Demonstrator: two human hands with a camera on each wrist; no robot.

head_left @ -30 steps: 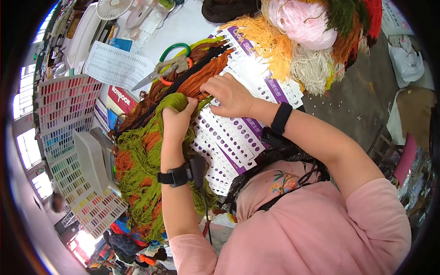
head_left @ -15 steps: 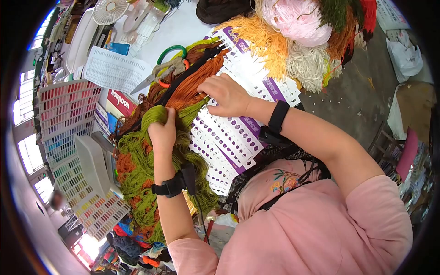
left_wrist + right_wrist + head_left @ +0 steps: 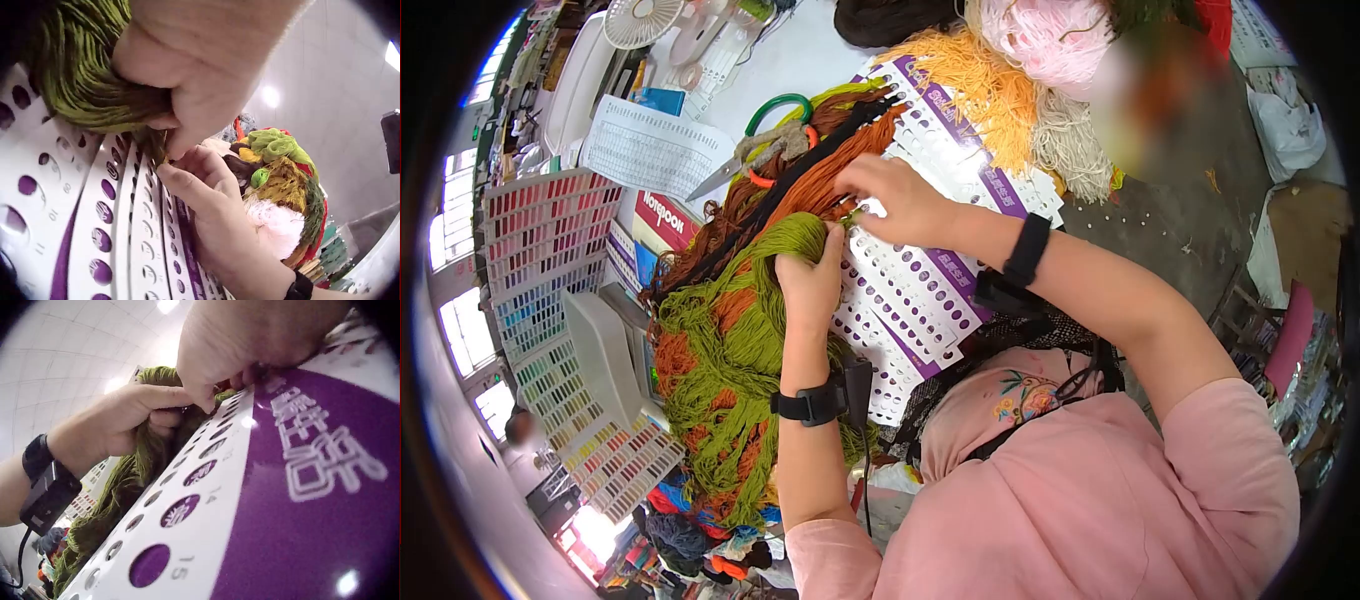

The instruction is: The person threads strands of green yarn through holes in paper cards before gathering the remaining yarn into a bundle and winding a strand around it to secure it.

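Olive-green thread (image 3: 745, 330) lies in a long loose bundle over orange thread on the table. The left hand (image 3: 808, 285) grips a looped hank of it, which bulges over the fingers; in the left wrist view the green hank (image 3: 81, 81) runs into that hand's curled grasp. Close beside its fingertips, the right hand (image 3: 905, 205) pinches the end of the green strands above white punched cards (image 3: 900, 300) with purple bands. Both hands' fingertips nearly meet in the right wrist view, where the left hand (image 3: 119, 422) holds the green strands (image 3: 147, 450).
Scissors (image 3: 722, 178) with green and orange handles lie past the black and brown threads. Behind are a printed sheet (image 3: 650, 145), a red notebook (image 3: 662, 222) and a small fan (image 3: 640, 20). Thread color charts (image 3: 550, 240) stand left; orange-yellow (image 3: 990, 100) and pink skeins (image 3: 1050, 40) lie at the back.
The left hand, holding the green hank, has moved right, back toward the right hand, after shifting left and away half a second ago. The right hand has moved slightly and stays at the strand end.
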